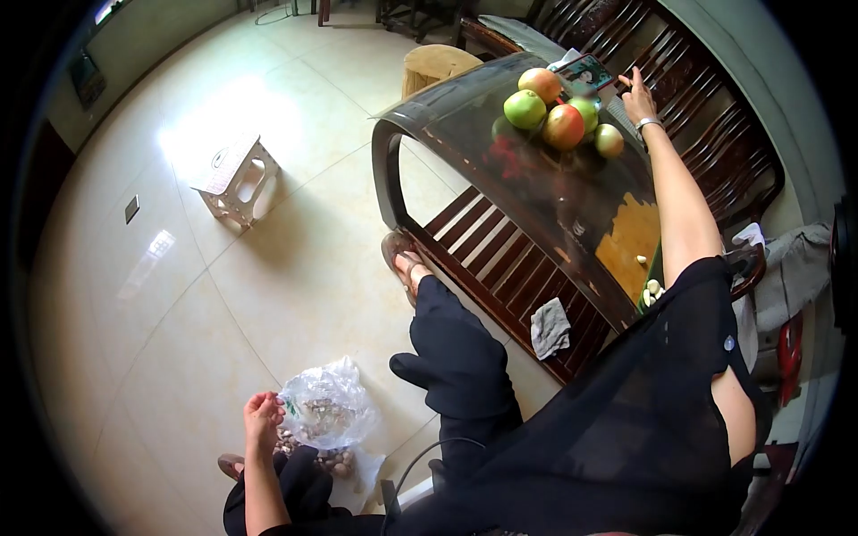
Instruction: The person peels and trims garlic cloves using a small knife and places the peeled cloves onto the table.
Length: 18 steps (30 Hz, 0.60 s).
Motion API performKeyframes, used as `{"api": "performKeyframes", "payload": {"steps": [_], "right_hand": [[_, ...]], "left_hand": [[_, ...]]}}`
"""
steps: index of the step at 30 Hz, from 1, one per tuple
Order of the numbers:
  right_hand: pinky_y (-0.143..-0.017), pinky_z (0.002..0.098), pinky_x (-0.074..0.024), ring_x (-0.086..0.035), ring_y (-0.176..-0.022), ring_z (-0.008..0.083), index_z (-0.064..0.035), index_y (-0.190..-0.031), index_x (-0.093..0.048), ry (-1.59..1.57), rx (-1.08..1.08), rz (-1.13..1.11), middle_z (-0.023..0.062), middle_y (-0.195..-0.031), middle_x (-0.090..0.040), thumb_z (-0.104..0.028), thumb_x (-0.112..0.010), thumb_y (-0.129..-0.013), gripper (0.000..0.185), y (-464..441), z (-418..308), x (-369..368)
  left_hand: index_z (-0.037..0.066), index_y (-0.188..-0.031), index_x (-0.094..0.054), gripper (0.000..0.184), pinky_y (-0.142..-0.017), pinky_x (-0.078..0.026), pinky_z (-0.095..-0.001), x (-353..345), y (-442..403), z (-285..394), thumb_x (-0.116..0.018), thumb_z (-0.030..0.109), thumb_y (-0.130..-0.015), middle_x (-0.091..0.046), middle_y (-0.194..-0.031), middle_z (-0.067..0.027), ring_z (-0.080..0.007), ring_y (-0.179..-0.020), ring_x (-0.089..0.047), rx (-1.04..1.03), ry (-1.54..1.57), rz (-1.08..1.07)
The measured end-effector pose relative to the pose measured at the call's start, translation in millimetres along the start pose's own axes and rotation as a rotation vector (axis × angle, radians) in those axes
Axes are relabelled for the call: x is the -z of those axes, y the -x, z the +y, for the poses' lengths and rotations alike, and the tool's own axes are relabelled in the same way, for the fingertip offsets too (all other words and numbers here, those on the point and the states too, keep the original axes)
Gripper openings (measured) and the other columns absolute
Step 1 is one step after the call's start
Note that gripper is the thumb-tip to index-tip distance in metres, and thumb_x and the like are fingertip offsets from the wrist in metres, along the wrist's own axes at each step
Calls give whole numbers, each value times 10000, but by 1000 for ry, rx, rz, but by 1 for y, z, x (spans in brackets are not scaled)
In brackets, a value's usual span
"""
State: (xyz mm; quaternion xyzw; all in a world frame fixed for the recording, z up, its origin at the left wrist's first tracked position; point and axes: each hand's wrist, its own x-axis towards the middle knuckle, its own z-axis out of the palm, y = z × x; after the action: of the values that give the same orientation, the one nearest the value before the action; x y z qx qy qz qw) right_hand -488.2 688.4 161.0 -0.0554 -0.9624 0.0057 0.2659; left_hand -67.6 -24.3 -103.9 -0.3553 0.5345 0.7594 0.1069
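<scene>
Low at the left, my left hand [264, 416] is closed, its fingertips pinched at the edge of a clear plastic bag [332, 404]. Small brownish, round lumps, perhaps garlic or shallots [338, 462], lie under and beside the bag near the floor. My right hand [639, 100] reaches across to the far end of the dark table, fingers apart and nothing held. Beside its fingertips is a phone [585, 73] with a lit screen. Several green and red round fruits [564, 127], likely mangoes or apples, sit grouped on the tabletop close to that hand.
The dark curved table [465, 121] has a slatted lower shelf [483, 259] with a grey cloth [550, 329]. Peeled white cloves [652, 290] lie at its near end. A folding stool [237, 183] stands on the tiled floor; a wooden bench [715, 134] lines the right.
</scene>
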Motion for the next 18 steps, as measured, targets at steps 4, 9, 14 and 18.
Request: {"api": "performKeyframes", "payload": {"steps": [4, 9, 14, 18], "right_hand": [[-956, 465, -307, -346, -1208, 271, -95, -1358, -100, 76, -85, -90, 69, -1297, -411, -111, -449, -768, 686, 3, -10, 3], [-976, 447, -297, -291, -1242, 258, -120, -1371, -18, 159, -53, -90, -37, -1332, -373, -86, -410, -757, 730, -1, -3, -12], [-981, 413, -299, -257, -1257, 267, -131, -1375, -11, 213, -62, -117, 12, -1359, -321, -86, -419, -756, 742, -6, -14, -17], [-996, 474, -249, -237, -1272, 253, -132, -1376, -3, 211, -67, -133, -11, -1361, -322, -87, -412, -762, 739, -14, -18, -24]], "left_hand": [[37, -866, -519, 105, -435, -375, -185, 17, 4, 0, -539, 138, -846, -558, -695, -55, -114, -528, -519, -13, -4, -5], [40, -849, -519, 43, -420, -382, -196, 30, 9, -8, -513, 77, -828, -556, -688, -59, -121, -514, -517, -8, -2, 50], [36, -838, -512, 47, -424, -390, -200, 21, 3, -10, -471, 34, -814, -559, -692, -77, -131, -512, -520, -3, 2, 35], [32, -846, -511, 53, -425, -390, -204, 18, -1, -10, -467, 33, -816, -560, -701, -88, -138, -509, -521, 17, -13, 52]]}}
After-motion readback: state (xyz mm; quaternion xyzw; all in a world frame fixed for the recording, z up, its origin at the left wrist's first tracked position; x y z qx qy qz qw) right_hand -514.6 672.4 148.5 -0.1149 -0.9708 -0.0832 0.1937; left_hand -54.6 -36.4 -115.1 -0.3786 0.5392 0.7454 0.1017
